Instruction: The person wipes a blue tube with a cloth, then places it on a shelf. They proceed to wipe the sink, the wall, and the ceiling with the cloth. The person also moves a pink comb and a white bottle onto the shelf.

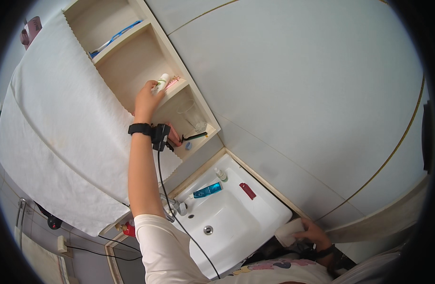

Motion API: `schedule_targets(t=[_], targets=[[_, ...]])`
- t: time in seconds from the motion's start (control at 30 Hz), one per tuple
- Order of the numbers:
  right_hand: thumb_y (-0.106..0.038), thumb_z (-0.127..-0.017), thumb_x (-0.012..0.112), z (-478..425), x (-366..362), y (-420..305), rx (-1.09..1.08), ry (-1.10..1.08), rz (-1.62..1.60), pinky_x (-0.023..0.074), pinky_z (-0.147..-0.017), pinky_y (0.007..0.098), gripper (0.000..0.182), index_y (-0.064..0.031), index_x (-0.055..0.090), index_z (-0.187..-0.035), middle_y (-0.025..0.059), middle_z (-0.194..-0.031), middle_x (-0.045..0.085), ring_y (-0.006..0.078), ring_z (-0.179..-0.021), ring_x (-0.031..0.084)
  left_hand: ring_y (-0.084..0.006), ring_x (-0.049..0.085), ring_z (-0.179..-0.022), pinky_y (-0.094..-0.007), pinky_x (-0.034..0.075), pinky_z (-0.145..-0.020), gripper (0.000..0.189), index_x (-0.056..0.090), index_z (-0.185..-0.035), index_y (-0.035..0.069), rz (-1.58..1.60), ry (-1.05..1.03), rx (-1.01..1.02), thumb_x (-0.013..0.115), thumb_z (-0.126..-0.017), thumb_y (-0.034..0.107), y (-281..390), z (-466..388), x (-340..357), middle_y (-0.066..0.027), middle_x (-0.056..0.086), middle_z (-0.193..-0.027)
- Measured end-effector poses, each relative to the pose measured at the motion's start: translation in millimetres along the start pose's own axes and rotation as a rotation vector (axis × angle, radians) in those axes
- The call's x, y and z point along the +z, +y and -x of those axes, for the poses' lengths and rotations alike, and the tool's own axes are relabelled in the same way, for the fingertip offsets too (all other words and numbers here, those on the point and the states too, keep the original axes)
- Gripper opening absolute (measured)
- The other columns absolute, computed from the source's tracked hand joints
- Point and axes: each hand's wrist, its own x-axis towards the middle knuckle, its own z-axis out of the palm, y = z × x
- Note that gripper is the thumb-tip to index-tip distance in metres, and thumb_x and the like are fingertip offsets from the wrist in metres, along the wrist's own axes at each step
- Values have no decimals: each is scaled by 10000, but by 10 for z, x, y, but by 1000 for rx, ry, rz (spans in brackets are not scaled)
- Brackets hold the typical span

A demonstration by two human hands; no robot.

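My left hand (148, 98) reaches into the middle compartment of the wall shelf (184, 85), its fingers around a small white bottle (163, 81) with green marks. Whether the bottle rests on the shelf board is hard to tell. Close beside it lies a small pink item (172, 82). At lower right, next to the basin's corner, my right hand (312, 234) grips a folded pale cloth (289, 231). Below the shelf is a white washbasin (238, 227). On its ledge lie a blue tube (207, 190), a small clear bottle (221, 174) and a dark red item (247, 191).
A white cloth (68, 135) hangs over the shelf's left part. The lower compartment holds a drinking glass (194, 115), a razor (194, 137) and a blue cap (188, 146). A black cable (182, 225) runs from my left wrist across the faucet (178, 206) and basin.
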Motion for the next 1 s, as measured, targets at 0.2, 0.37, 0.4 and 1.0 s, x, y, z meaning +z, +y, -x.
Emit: schedule_targets(t=[0.2,0.37,0.4,1.0], targets=[[-51,-720,738,4,-29,-58,-21,-4,-24,479,-779,276,452,-29,542,-1126,41,-997,621,143,-914,590,-383,596,-979,-405,459,-869,552,518,-1170,10,-51,87,-82,670,-712,279,57,-13,87,-232,626,-1045],[-56,-714,742,-30,-46,-11,-17,0,2,477,-766,265,448,-31,546,-1117,35,-988,620,135,-903,588,-356,612,-954,-385,477,-835,639,474,-1218,-19,-45,205,-72,685,-690,271,-66,-96,176,-240,615,-1064],[-56,-714,743,-34,-28,-24,-8,2,3,477,-767,267,444,-30,549,-1113,33,-987,620,134,-903,587,-341,624,-926,-376,487,-814,649,462,-1229,-24,-64,263,-51,684,-690,263,-93,-108,158,-237,617,-1061],[-55,-722,745,-46,-5,-75,-61,36,-35,480,-758,261,440,-36,557,-1119,25,-981,626,121,-898,588,-205,579,-884,-283,499,-634,730,286,-1219,22,347,512,-344,782,-699,149,-392,-683,611,-151,517,-1056]])
